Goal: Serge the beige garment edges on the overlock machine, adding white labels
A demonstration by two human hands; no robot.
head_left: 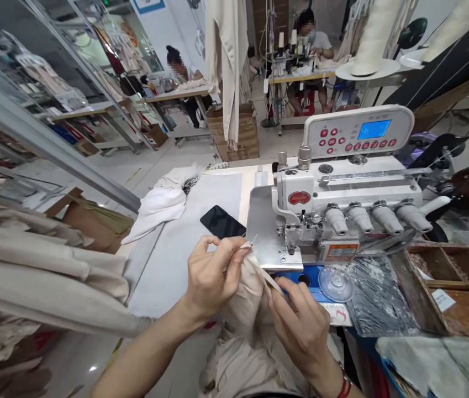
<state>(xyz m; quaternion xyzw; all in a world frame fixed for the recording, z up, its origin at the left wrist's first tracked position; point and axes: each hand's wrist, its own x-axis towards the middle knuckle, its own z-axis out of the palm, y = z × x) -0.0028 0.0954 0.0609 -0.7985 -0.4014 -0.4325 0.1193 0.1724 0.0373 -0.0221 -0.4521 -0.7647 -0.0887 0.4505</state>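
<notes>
A beige garment (251,301) hangs between my two hands and spreads down over my lap. My left hand (216,271) is closed in a pinch on the garment's upper edge, where thin thread ends stick out. Lower and to the right, my right hand (300,318) grips a narrow folded edge of the same cloth between thumb and fingers. Just beyond both hands stands a white overlock sewing machine (342,188) with a bare metal plate (265,221). The garment is apart from its needle area.
A black phone (222,221) lies on the grey table (193,210), with bundled white cloth (163,199) farther left. A wooden compartment tray (445,284) sits at right. Beige garments (43,271) hang at left. Two people work at machines behind.
</notes>
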